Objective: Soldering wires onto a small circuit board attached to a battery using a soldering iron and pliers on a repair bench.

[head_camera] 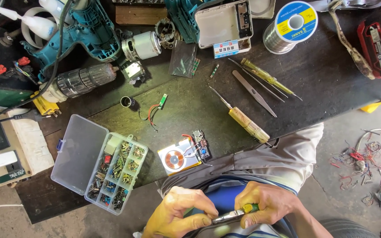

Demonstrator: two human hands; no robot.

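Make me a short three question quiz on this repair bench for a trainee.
1. True or false: the lid of the parts box is open.
2. What does the right hand hold? A) pliers B) tweezers C) glue bottle
3. Fill in: the solder spool sits at the bench's far ____ side.

Key: 1 true; 2 A; 3 right. The left hand meets the pliers' tip.

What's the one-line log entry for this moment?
left hand: pinching metal plier tips | right hand: gripping green-and-yellow-handled pliers | clear plastic parts box: open
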